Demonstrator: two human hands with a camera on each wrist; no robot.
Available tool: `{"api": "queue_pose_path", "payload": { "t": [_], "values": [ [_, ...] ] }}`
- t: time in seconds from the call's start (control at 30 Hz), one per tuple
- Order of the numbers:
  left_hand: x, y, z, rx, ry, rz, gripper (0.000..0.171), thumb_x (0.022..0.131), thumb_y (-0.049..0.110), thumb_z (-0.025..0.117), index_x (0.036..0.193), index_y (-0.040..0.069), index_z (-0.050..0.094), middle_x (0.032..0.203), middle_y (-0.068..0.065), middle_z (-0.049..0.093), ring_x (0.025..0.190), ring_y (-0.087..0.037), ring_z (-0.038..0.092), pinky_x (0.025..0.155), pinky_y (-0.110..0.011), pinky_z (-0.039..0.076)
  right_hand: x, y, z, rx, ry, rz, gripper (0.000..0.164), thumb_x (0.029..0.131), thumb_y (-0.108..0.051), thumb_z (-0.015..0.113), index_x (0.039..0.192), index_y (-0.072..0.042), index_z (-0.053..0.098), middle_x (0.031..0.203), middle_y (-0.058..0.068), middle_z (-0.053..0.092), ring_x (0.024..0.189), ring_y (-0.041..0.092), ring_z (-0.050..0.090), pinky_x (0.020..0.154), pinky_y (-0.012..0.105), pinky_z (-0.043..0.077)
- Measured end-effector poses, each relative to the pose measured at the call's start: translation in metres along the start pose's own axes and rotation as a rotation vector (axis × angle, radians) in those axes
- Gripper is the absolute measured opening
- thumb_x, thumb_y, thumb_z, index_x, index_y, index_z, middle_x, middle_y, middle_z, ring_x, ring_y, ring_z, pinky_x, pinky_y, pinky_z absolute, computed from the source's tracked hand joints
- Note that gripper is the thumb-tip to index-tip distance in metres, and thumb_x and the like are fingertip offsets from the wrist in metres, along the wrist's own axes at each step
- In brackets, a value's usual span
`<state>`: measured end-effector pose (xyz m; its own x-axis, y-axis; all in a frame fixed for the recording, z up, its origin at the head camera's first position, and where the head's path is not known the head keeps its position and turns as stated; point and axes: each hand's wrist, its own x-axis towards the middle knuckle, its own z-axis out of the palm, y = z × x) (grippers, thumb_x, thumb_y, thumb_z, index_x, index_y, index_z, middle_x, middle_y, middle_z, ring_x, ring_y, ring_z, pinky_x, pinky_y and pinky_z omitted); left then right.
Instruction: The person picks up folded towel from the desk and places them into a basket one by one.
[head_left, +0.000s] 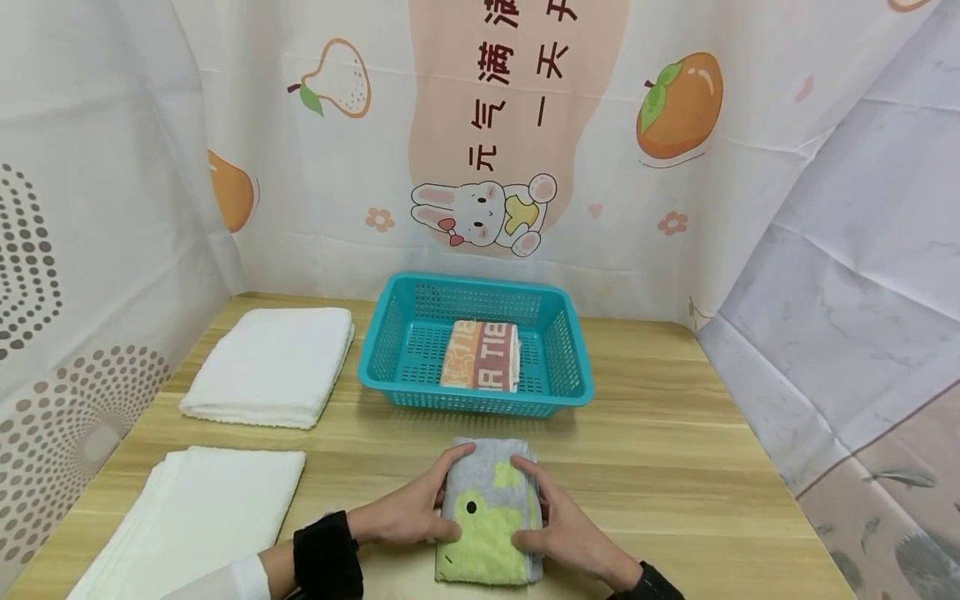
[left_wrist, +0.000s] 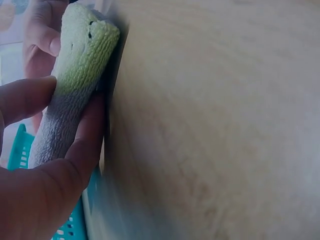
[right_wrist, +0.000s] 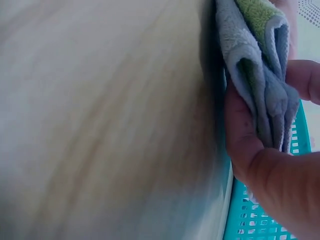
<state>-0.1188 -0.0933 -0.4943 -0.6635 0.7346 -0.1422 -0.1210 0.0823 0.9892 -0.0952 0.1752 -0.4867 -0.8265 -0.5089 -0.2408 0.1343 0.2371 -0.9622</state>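
Note:
A folded grey towel (head_left: pixel 487 542) with a yellow-green animal pattern and a black dot eye lies between both hands, in front of the basket. My left hand (head_left: pixel 408 510) grips its left side, with the thumb on top; in the left wrist view a finger (left_wrist: pixel 90 127) reaches under the towel's rounded edge. On the opposite side my right hand (head_left: pixel 573 533) holds the towel, thumb and a fingertip on its upper face. Stacked fold layers of the towel (right_wrist: pixel 270 95) show in the right wrist view, with a finger (right_wrist: pixel 240 125) beneath them.
Behind the hands stands a teal plastic basket (head_left: pixel 472 400) holding a folded orange and red lettered towel (head_left: pixel 480 357). Two folded white towels, one farther back (head_left: pixel 270 362) and one nearer (head_left: pixel 217 508), lie at the left of the wooden table (head_left: pixel 660 450). A printed curtain (head_left: pixel 300 183) hangs behind.

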Motion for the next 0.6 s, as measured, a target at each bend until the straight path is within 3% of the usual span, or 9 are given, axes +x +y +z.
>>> {"api": "queue_pose_path", "payload": {
  "t": [0.33,0.6],
  "values": [
    [-0.009,0.004,-0.003,-0.045,-0.049,0.016,0.102,0.087,-0.006,0.065,0.159,0.029,0.001,0.157,-0.022,0.025,0.131,-0.026,0.051,0.095,-0.034,0.050,-0.008,-0.008,0.001,0.039,-0.020,-0.048,0.089,0.088,-0.002,0.069,0.158,-0.010,0.016,0.155,0.028,0.021,0.124,0.035,0.050,0.087,0.032,0.053],
    [-0.009,0.023,-0.006,-0.025,-0.016,0.047,0.103,0.086,-0.009,0.065,0.159,0.032,0.004,0.157,-0.022,0.026,0.127,-0.026,0.055,0.094,-0.035,0.051,-0.011,-0.025,-0.003,0.015,-0.010,-0.085,0.073,0.092,-0.005,0.067,0.154,-0.011,0.029,0.143,0.028,0.036,0.115,0.033,0.057,0.081,0.035,0.055]
  ]
}}
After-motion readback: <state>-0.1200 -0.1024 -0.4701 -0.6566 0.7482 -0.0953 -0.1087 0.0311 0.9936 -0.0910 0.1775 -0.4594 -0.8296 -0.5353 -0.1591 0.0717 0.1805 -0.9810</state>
